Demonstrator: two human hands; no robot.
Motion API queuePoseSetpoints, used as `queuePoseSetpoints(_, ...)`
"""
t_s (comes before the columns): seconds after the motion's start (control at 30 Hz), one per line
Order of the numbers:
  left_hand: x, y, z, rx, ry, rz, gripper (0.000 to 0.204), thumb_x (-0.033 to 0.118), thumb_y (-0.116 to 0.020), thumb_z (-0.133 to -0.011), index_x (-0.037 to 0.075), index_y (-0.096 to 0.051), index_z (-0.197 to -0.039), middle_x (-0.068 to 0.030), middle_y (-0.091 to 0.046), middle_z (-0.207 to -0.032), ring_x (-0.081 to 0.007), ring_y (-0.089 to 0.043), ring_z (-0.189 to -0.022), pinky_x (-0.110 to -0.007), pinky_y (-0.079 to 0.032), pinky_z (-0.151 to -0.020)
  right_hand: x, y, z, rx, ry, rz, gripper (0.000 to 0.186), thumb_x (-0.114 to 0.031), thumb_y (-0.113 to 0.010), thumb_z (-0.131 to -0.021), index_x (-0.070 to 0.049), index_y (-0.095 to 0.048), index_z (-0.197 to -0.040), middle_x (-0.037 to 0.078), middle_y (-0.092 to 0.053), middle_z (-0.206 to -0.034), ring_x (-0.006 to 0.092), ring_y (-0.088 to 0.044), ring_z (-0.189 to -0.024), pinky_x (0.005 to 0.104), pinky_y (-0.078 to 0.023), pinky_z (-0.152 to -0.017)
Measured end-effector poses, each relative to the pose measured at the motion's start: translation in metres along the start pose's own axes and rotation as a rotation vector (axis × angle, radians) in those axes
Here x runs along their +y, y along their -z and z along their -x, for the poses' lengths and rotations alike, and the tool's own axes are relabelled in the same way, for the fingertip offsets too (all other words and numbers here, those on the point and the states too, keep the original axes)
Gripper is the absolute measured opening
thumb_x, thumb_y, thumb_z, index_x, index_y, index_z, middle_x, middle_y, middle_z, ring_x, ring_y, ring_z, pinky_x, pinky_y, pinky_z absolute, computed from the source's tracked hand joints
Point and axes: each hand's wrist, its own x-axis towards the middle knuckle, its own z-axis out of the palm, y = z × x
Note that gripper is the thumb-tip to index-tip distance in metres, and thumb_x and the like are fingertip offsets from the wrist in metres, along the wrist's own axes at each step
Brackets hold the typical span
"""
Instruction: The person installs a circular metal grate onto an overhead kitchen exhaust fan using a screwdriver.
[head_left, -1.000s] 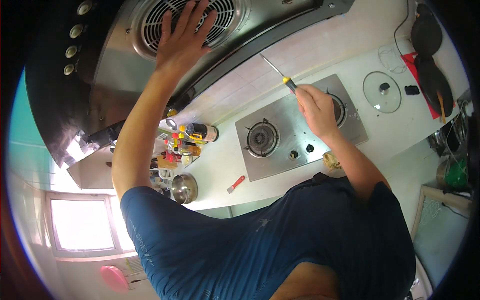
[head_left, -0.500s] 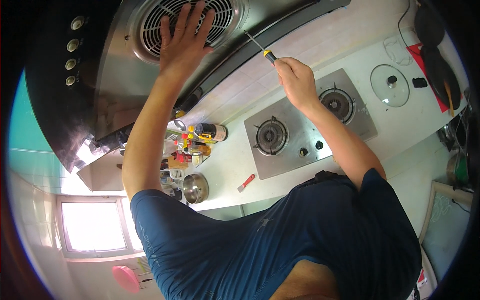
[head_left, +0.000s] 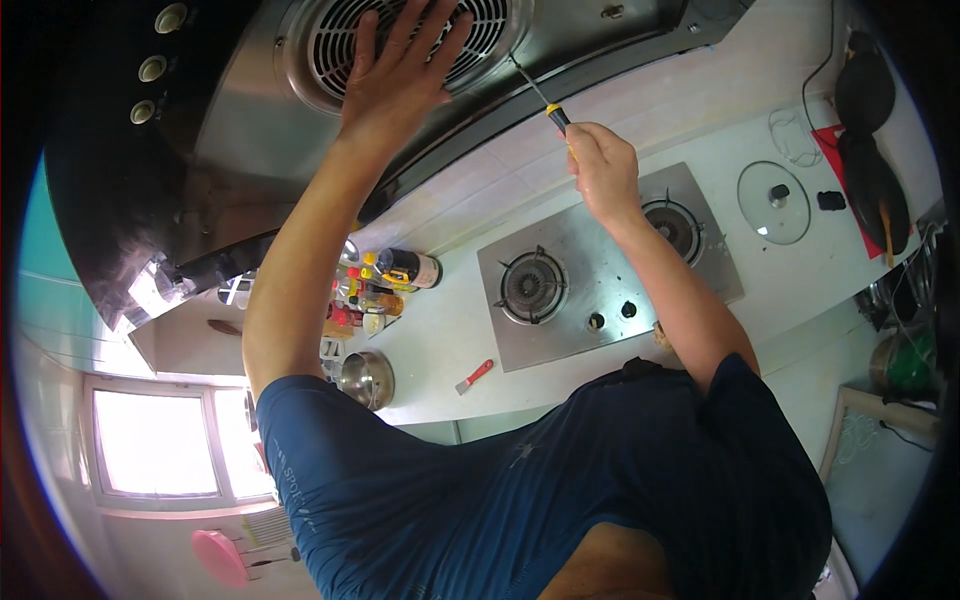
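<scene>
Above me is a range hood (head_left: 245,130) with a round slotted grille (head_left: 490,30). My left hand (head_left: 395,90) lies against that grille, its fingers spread apart. In my right hand (head_left: 606,172) is a screwdriver (head_left: 557,116) with a black and yellow handle. Its thin shaft slants up and to the left, and the tip meets the hood's metal underside beside the grille's rim. Whether a screw sits under the tip is too small to tell.
Below stands a two-burner gas stove (head_left: 520,340) on a white counter (head_left: 425,345). A red-handled scraper (head_left: 477,375), a metal pot (head_left: 368,380) and several bottles (head_left: 410,268) are to its left. A glass lid (head_left: 765,215) and black pans (head_left: 872,185) lie right.
My view has shifted, so the hood and both hands appear farther right. My right hand sits farther back on the screwdriver handle, showing more of it. My left hand stays on the grille.
</scene>
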Motion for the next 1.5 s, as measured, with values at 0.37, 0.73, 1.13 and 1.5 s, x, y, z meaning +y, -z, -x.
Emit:
queuePoseSetpoints(0.37,0.0,-0.001,0.0,0.016,0.004,0.016,0.106,0.047,-0.092,-0.07,0.015,-0.045,-0.159,-0.0094,-0.028,-0.174,-0.0346,-0.017,-0.162,-0.067,-0.005,-0.128,-0.007,0.0,0.0,-0.012,-0.059,-0.051,0.031,-0.024,-0.06,-0.102,0.003,-0.074,-0.101,-0.002,-0.056,-0.066,0.0062,-0.048,-0.058,0.0285,-0.04,-0.053)
queuePoseSetpoints(0.73,0.003,-0.003,-0.002,0.013,0.02,0.018,0.106,0.048,-0.091,-0.069,0.018,-0.045,-0.16,-0.0084,-0.027,-0.174,-0.0345,-0.016,-0.163,-0.067,-0.005,-0.128,-0.001,0.0,-0.003,-0.047,-0.037,-0.035,0.029,-0.026,-0.061,-0.105,0.0,-0.073,-0.105,-0.001,-0.056,-0.068,0.0052,-0.046,-0.054,0.0239,-0.039,-0.048)
queuePoseSetpoints(1.13,0.003,-0.007,-0.001,0.04,0.013,-0.025,0.107,0.049,-0.091,-0.069,0.018,-0.045,-0.16,-0.0095,-0.026,-0.174,-0.037,-0.01,-0.164,-0.068,-0.001,-0.128,-0.004,-0.005,-0.003,0.018,-0.042,-0.015,0.03,-0.023,-0.062,-0.101,0.004,-0.075,-0.103,0.0,-0.057,-0.066,0.0072,-0.048,-0.056,0.0281,-0.04,-0.052)
queuePoseSetpoints(1.5,0.008,-0.003,-0.001,0.034,0.016,-0.007,0.108,0.049,-0.091,-0.07,0.018,-0.043,-0.161,-0.0094,-0.024,-0.175,-0.0361,-0.009,-0.164,-0.067,0.0,-0.128,-0.009,0.0,-0.003,0.02,-0.023,-0.014,0.029,-0.023,-0.062,-0.102,0.004,-0.074,-0.104,-0.001,-0.057,-0.069,0.0058,-0.046,-0.055,0.0268,-0.038,-0.049)
